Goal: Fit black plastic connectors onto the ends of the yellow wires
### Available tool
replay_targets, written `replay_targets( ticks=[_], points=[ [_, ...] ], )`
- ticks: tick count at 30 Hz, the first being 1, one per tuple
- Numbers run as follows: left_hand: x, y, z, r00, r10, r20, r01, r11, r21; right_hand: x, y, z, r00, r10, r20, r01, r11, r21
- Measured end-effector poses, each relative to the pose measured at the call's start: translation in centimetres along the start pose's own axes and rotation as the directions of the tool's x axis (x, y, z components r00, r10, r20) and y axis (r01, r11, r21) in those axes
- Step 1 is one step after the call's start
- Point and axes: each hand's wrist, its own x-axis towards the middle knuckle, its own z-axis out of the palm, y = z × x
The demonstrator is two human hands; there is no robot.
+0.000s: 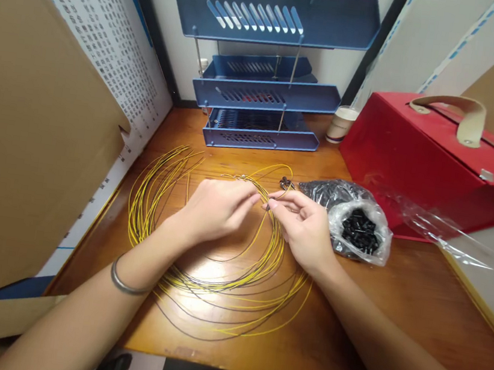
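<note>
Loops of yellow and dark wire (pixel 147 202) lie coiled on the wooden table, spreading beneath both wrists. My left hand (pixel 221 209) has its fingertips pinched together at the upper part of the coil; what is between them is too small to tell. Close to its right, my right hand (pixel 303 226) pinches a small dark piece (pixel 268 205) at the wires, between thumb and forefinger. To the right of that hand sits a clear plastic bag (pixel 383 239) filled with small black parts (pixel 360 231). A few loose dark pieces (pixel 286 183) rest just beyond the right fingers.
A blue tiered tray rack (pixel 264 90) stands at the back. Near it is a paper cup (pixel 341 124). A red box with a beige handle (pixel 422 165) occupies the right side. Cardboard (pixel 32 120) rises on the left. The wooden table (pixel 395 301) extends beneath.
</note>
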Motion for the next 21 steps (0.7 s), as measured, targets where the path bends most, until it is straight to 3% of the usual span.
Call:
replay_targets(
  ticks=[2,5,9,14,21],
  points=[
    [-0.2,1.1,0.0,0.999,0.037,0.016,-0.036,0.999,-0.027,-0.1,0.0,-0.1,1.000,-0.010,0.015,0.010,1.000,-0.019],
    [-0.3,1.8,-0.2,1.000,-0.001,0.021,0.002,0.997,-0.082,-0.2,0.0,-0.2,1.000,-0.003,0.025,0.004,0.999,-0.053],
    [-0.3,1.7,-0.2,0.996,-0.075,0.045,0.081,0.985,-0.151,-0.1,-0.1,-0.3,0.999,0.020,0.047,-0.017,0.998,-0.055],
    [-0.5,1.5,0.3,0.997,-0.054,0.062,0.063,0.987,-0.150,-0.1,-0.1,-0.1,0.999,0.053,0.008,-0.053,0.999,0.000],
    [-0.5,1.4,0.7,1.000,-0.029,0.005,0.029,0.976,-0.218,-0.2,-0.4,0.1,0.982,0.179,0.064,-0.184,0.979,0.082]
  ],
)
